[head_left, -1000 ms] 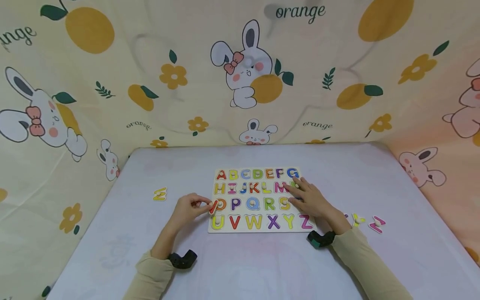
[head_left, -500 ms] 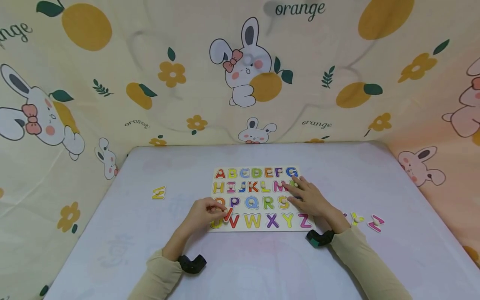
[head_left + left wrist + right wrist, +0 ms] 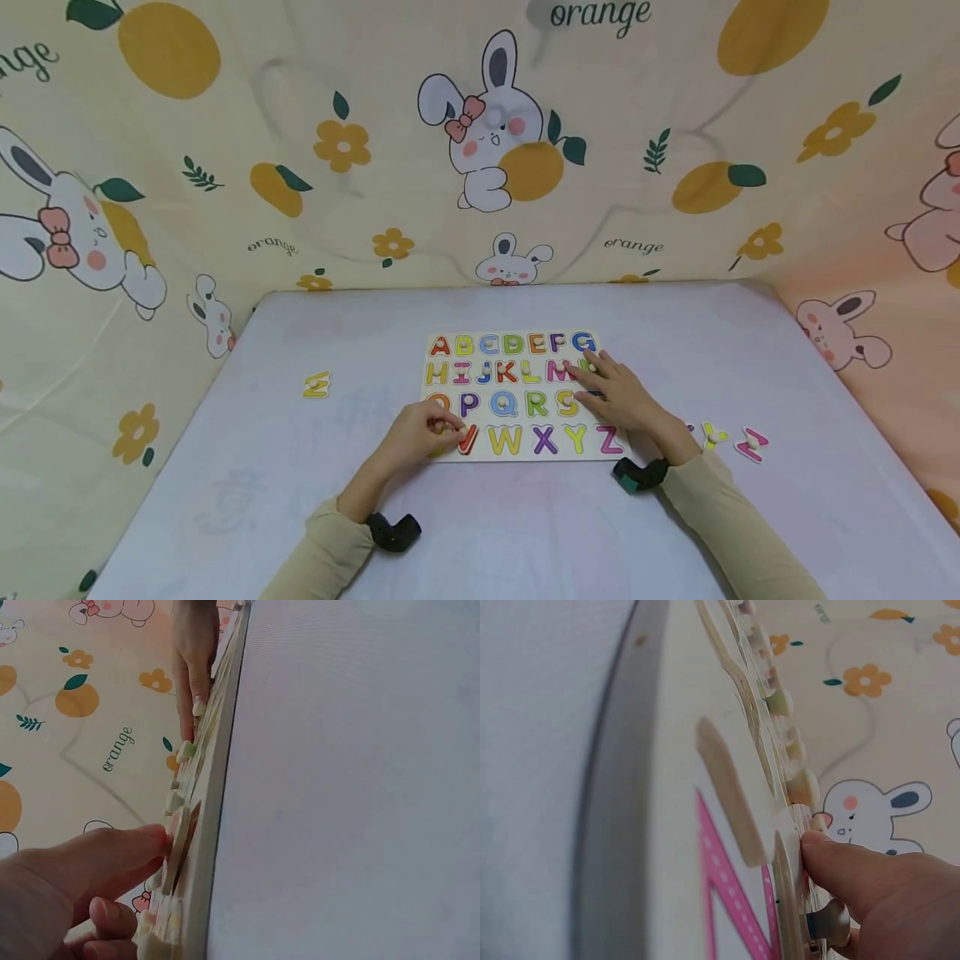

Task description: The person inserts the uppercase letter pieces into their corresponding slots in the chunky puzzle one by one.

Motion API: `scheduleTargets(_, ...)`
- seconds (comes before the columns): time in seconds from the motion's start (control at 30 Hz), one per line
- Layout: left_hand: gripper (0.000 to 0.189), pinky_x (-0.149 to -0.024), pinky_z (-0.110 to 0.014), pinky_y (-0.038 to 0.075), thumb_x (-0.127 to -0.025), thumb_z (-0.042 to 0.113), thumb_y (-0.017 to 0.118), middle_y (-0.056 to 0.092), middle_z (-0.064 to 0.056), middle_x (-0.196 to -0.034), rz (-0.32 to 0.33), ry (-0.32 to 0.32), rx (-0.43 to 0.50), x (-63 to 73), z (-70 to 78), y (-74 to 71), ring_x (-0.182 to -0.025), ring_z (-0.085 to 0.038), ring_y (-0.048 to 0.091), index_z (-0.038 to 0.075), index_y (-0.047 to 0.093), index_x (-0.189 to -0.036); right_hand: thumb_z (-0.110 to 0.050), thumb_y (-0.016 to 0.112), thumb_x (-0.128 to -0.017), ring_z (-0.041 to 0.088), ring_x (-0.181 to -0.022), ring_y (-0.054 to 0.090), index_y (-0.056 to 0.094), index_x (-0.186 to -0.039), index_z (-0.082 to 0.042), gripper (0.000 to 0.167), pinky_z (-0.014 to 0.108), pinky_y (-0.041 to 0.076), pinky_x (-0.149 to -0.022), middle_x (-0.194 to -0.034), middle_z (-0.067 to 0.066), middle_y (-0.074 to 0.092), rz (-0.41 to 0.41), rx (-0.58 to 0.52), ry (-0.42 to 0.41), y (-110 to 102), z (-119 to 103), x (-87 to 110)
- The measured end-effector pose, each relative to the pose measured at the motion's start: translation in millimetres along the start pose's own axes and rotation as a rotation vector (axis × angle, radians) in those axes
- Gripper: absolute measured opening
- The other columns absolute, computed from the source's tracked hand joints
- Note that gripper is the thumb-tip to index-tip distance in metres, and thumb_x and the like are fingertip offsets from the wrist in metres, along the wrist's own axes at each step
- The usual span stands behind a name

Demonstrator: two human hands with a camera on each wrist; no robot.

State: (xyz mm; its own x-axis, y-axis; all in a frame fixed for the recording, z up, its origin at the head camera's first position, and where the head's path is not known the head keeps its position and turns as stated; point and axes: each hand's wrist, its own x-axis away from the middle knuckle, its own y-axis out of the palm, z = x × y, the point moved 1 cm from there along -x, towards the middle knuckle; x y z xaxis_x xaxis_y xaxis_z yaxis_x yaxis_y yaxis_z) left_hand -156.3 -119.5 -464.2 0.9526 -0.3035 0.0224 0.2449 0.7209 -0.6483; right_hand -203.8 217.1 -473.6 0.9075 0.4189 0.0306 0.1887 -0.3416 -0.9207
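Note:
A wooden alphabet puzzle board (image 3: 517, 457) lies mid-table, with knobbed letters in its upper rows. My left hand (image 3: 416, 433) pinches a red letter V piece (image 3: 469, 440) right over the printed red V in the bottom row. In the left wrist view that V piece (image 3: 178, 851) is tilted close against the board's face. My right hand (image 3: 618, 396) rests on the board's right side, fingers spread, covering the ends of the middle rows. The right wrist view shows its thumb (image 3: 817, 851) beside the knobs, near the pink Z slot (image 3: 727, 892).
A loose yellow W piece (image 3: 317, 384) lies left of the board. To the right are a yellow Y piece (image 3: 713, 435) and a pink Z piece (image 3: 752, 445), with a purple piece mostly hidden by the right wrist. A patterned cloth (image 3: 480, 150) hangs behind the table.
My left hand has carried the red V piece rightward and down, from beside the O to over the printed V. My right hand has stayed in place.

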Motion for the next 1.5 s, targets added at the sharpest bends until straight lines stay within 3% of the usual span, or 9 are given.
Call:
scheduleTargets(0.2, 0.007, -0.06, -0.017, 0.031, -0.078, 0.02, 0.079, 0.048, 0.005, -0.065, 0.003, -0.018, -0.035, -0.2, 3.0, 0.3, -0.065, -0.007, 0.042, 0.015, 0.077, -0.082, -0.034, 0.054, -0.096, 0.051, -0.146, 0.012, 0.041, -0.147, -0.017, 0.055, 0.068, 0.014, -0.115, -0.159, 0.024, 0.021, -0.001, -0.007, 0.013, -1.6, -0.4, -1.1)
scheduleTargets(0.53, 0.005, -0.059, -0.017, 0.032, -0.079, 0.019, 0.078, 0.049, 0.007, -0.062, -0.023, 0.008, -0.084, 0.6, 6.0, 1.2, -0.062, -0.005, 0.042, 0.015, 0.077, -0.082, -0.035, 0.054, -0.096, 0.051, -0.146, 0.012, 0.041, -0.147, -0.018, 0.055, 0.068, 0.015, -0.115, -0.159, 0.023, 0.021, -0.007, -0.006, 0.016, -1.3, 1.3, -0.1)
scheduleTargets(0.77, 0.015, -0.058, -0.017, 0.032, -0.08, 0.021, 0.077, 0.047, 0.005, -0.067, -0.043, 0.01, -0.007, -5.5, 1.4, -7.9, -0.064, -0.005, 0.042, 0.011, 0.077, -0.091, -0.032, 0.056, -0.096, 0.051, -0.146, 0.014, 0.043, -0.145, -0.016, 0.054, 0.069, 0.016, -0.115, -0.158, 0.024, 0.023, 0.026, -0.005, 0.021, -3.1, 3.0, 3.0)
scheduleTargets(0.93, 0.019, -0.058, -0.015, 0.034, -0.082, 0.019, 0.075, 0.051, 0.002, -0.073, -0.017, -0.001, 0.086, -3.3, -18.9, -28.0, -0.067, -0.004, 0.043, 0.007, 0.075, -0.097, -0.033, 0.055, -0.096, 0.051, -0.146, 0.015, 0.043, -0.145, -0.016, 0.054, 0.069, 0.017, -0.114, -0.158, 0.024, 0.024, 0.017, -0.002, -0.007, -1.0, -0.3, 2.1)
scheduleTargets(1.03, 0.023, -0.057, -0.016, 0.033, -0.083, 0.018, 0.075, 0.049, 0.001, -0.073, 0.035, 0.024, 0.119, -2.9, -31.4, -45.8, -0.066, -0.003, 0.041, 0.004, 0.074, -0.101, -0.033, 0.055, -0.096, 0.051, -0.145, 0.016, 0.044, -0.145, -0.016, 0.053, 0.069, 0.018, -0.114, -0.158, 0.024, 0.025, 0.024, 0.002, -0.009, -0.8, -1.7, 2.6)
scheduleTargets(1.2, 0.026, -0.057, -0.017, 0.032, -0.085, 0.019, 0.073, 0.042, 0.004, -0.07, 0.152, -0.009, 0.096, -1.4, -51.0, -77.9, -0.064, -0.002, 0.037, 0.002, 0.073, -0.105, -0.034, 0.055, -0.096, 0.052, -0.145, 0.015, 0.044, -0.145, -0.016, 0.053, 0.069, 0.018, -0.114, -0.158, 0.024, 0.025, 0.022, -0.005, -0.004, -0.1, -2.2, 3.2)
scheduleTargets(1.5, 0.029, -0.059, -0.018, 0.035, -0.087, 0.022, 0.071, 0.04, 0.007, -0.068, 0.304, -0.073, 0.03, 4.2, -85.1, -125.0, -0.061, 0.001, 0.035, 0.002, 0.072, -0.108, -0.033, 0.055, -0.096, 0.052, -0.145, 0.016, 0.045, -0.145, -0.015, 0.053, 0.069, 0.018, -0.114, -0.157, 0.025, 0.026, 0.028, -0.008, -0.014, -0.4, -0.6, 3.1)
